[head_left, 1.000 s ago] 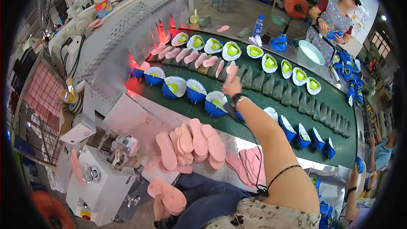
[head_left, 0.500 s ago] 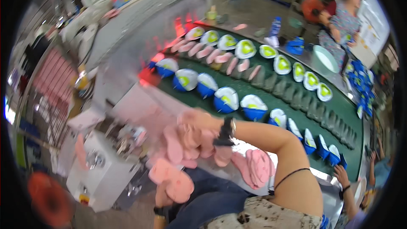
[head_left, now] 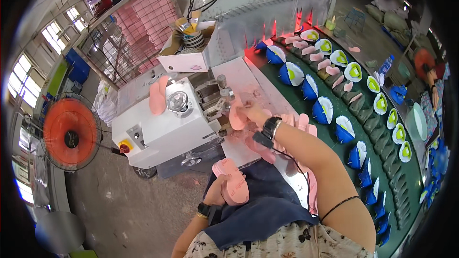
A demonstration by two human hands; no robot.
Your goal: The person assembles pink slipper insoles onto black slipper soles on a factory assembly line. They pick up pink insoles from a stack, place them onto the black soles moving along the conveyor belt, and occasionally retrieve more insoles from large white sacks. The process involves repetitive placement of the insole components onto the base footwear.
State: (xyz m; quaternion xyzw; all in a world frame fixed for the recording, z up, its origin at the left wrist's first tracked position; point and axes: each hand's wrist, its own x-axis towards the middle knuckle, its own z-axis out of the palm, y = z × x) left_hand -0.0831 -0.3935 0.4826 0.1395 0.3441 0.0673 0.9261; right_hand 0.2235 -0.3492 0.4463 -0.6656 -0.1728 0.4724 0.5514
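Observation:
A stack of pink insoles (head_left: 234,181) is gripped in my left hand (head_left: 217,192), low in front of my dark apron. My right hand (head_left: 253,113) reaches forward and pinches a single pink insole (head_left: 236,116). That insole is upright beside the metal rollers and head of a white bench machine (head_left: 162,124); whether it touches them I cannot tell. Another pink insole (head_left: 158,96) lies on top of the machine, next to a round metal handwheel (head_left: 178,101). More insoles (head_left: 302,122) are spread on the worktop to the right, partly behind my right forearm.
A green conveyor (head_left: 299,96) curves along the right with rows of blue-and-white shoe uppers (head_left: 323,110) and dark moulds. Behind the machine sits an open box (head_left: 184,62) of brushes. An orange fan (head_left: 71,136) stands at left. Another person's arm (head_left: 434,86) shows far right.
The view has swung left, bringing the machine to the middle. My right hand has gone from the insole pile to the machine's head with one insole. The left hand keeps its stack.

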